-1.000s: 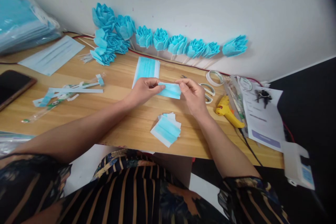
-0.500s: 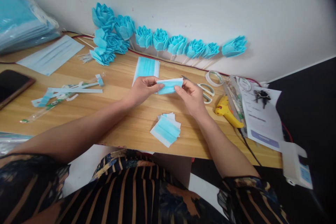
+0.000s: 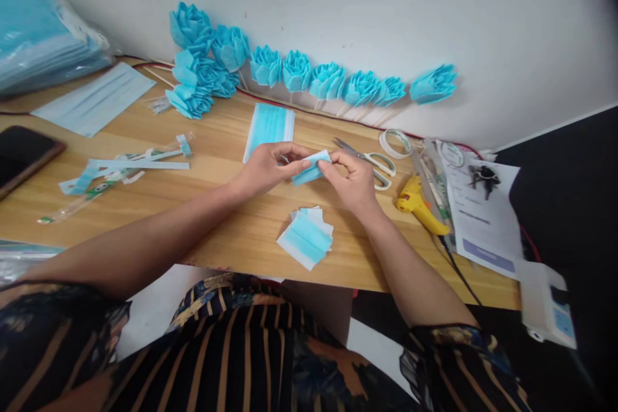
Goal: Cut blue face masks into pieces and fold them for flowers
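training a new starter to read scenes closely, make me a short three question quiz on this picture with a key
1. True or false: the left hand and the right hand both hold the same small blue piece.
2. Which lies nearest the right hand?
A) the phone
B) the scissors
C) the bunch of keys
3. Fill the gap: the glue gun on the table is mainly ____ in colour.

Key: 1. True. 2. B. 3. Yellow.
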Demonstrator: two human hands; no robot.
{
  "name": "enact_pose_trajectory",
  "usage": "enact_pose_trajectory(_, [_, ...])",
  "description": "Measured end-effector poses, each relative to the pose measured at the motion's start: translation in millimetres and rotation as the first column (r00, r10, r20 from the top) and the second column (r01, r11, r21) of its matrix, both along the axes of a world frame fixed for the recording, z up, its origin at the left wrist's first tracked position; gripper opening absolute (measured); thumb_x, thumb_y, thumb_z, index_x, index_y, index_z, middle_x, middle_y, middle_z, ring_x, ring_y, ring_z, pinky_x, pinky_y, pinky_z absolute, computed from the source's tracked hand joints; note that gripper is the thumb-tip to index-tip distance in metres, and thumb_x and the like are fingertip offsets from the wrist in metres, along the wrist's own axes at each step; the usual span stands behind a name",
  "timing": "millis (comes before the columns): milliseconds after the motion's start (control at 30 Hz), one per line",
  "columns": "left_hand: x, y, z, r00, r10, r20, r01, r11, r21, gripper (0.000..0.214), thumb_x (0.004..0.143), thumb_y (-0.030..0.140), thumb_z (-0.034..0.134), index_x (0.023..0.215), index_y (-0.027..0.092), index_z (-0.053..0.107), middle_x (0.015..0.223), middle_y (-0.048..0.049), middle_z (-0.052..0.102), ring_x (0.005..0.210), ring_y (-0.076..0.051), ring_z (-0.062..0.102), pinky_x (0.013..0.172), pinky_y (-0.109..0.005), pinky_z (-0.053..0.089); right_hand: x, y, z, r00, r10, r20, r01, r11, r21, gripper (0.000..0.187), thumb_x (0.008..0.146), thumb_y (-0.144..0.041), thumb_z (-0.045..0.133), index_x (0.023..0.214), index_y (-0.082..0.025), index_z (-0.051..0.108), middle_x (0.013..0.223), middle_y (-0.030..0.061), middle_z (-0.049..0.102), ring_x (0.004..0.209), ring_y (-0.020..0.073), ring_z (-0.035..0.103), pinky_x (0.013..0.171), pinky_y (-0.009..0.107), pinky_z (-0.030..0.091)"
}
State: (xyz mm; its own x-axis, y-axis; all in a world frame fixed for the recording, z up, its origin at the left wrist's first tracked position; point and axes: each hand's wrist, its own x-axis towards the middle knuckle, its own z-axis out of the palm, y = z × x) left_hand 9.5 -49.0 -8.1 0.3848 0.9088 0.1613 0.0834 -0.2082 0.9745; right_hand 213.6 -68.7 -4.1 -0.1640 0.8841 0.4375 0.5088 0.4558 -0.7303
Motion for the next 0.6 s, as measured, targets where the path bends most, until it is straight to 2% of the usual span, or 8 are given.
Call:
enact_pose_trajectory(133, [-0.6, -0.5, -0.5, 0.999, 0.025, -0.041, -0.021, 0.995, 0.096, 0.028, 0.082, 0.042, 0.072, 0.080, 0.015, 0.076, 0.078, -0.0049, 0.072, 0.064, -0.011, 0.059, 0.059, -0.024, 0.045, -3.4, -2.0, 1.7, 0.998, 0.007, 0.067, -0.010, 0.999, 0.044, 0.024, 0.089, -0.036, 0.066, 0.068, -0.024, 0.063, 0.071, 0.0002, 0.066, 0.072, 0.0188, 0.061, 0.073, 0.034, 0.050])
enact_pose_trajectory(233, [-0.5, -0.3, -1.5, 0.998, 0.051, -0.027, -0.047, 0.989, 0.142, 0.024, 0.081, 0.039, 0.072, 0.075, 0.015, 0.075, 0.075, -0.0042, 0.070, 0.063, -0.011, 0.057, 0.059, -0.023, 0.044, -3.0, -3.2, 2.1, 0.998, 0.034, 0.045, -0.034, 0.999, 0.016, 0.015, 0.087, -0.039, 0.070, 0.082, -0.024, 0.069, 0.083, 0.0014, 0.072, 0.080, 0.0201, 0.065, 0.080, 0.036, 0.053])
enact_pose_trajectory(267, [-0.4, -0.3, -1.6, 0.998, 0.054, -0.011, -0.052, 0.989, 0.138, 0.024, 0.081, 0.038, 0.073, 0.075, 0.015, 0.075, 0.076, -0.0045, 0.070, 0.064, -0.011, 0.058, 0.060, -0.024, 0.045, -2.6, -3.4, 2.0, 0.998, 0.048, 0.031, -0.048, 0.999, -0.004, 0.016, 0.086, -0.040, 0.072, 0.091, -0.024, 0.071, 0.090, 0.0022, 0.074, 0.086, 0.0209, 0.067, 0.083, 0.036, 0.054])
enact_pose_trajectory(367, [-0.3, 0.3, -1.8, 0.998, 0.044, 0.043, -0.047, 0.997, 0.061, 0.027, 0.079, 0.042, 0.074, 0.076, 0.014, 0.074, 0.079, -0.0056, 0.072, 0.069, -0.013, 0.062, 0.064, -0.025, 0.049, -1.9, -2.9, 0.4, 0.998, 0.069, 0.012, -0.068, 0.996, -0.060, 0.036, 0.082, -0.042, 0.076, 0.114, -0.025, 0.070, 0.111, 0.0046, 0.076, 0.102, 0.0235, 0.070, 0.094, 0.039, 0.055])
enact_pose_trajectory(467, [-1.1, 2.4, -3.0, 0.997, 0.043, 0.070, -0.042, 0.999, -0.018, 0.033, 0.078, 0.047, 0.076, 0.079, 0.014, 0.073, 0.080, -0.0050, 0.072, 0.073, -0.015, 0.063, 0.068, -0.026, 0.051, -1.8, -1.1, -2.0, 0.999, 0.044, 0.012, -0.043, 0.997, -0.064, 0.036, 0.084, -0.035, 0.072, 0.118, -0.026, 0.070, 0.117, 0.0048, 0.077, 0.107, 0.0242, 0.070, 0.099, 0.042, 0.055])
enact_pose_trajectory(600, [-2.1, 6.2, -5.9, 0.996, 0.057, 0.074, -0.055, 0.998, -0.028, 0.033, 0.077, 0.047, 0.076, 0.079, 0.015, 0.073, 0.079, -0.0034, 0.072, 0.073, -0.014, 0.062, 0.071, -0.026, 0.049, -1.2, 0.4, -2.6, 1.000, 0.007, -0.015, -0.008, 0.999, -0.046, 0.033, 0.085, -0.029, 0.070, 0.118, -0.026, 0.072, 0.119, 0.0040, 0.077, 0.108, 0.0239, 0.071, 0.102, 0.044, 0.055])
